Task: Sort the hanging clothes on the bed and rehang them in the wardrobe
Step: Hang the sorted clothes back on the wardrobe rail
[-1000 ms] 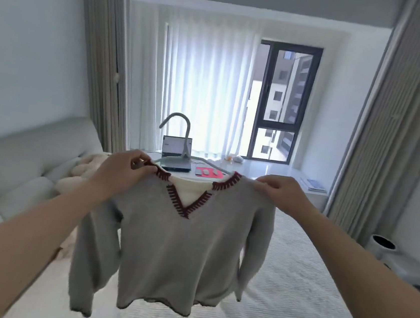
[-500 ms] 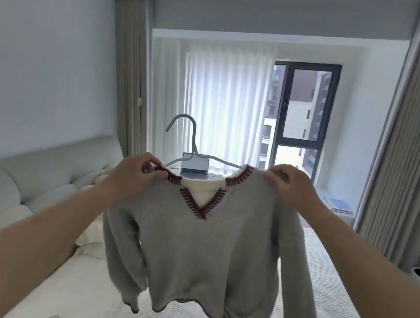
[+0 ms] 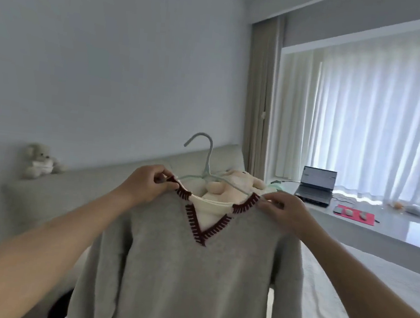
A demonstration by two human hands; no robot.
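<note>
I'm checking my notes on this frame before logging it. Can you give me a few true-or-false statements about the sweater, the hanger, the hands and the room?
1. Both hands hold the grey sweater at its shoulders. True: the left hand and the right hand pinch it on either side of the neckline.
2. The sweater has a round neck with blue trim. False: it is a V-neck with dark red stitching.
3. A pale hanger sits in the sweater, its hook sticking up above the collar. True.
4. The laptop on the window ledge is closed. False: its lid is up.
5. A teddy bear sits on top of the headboard, to the left. True.
</note>
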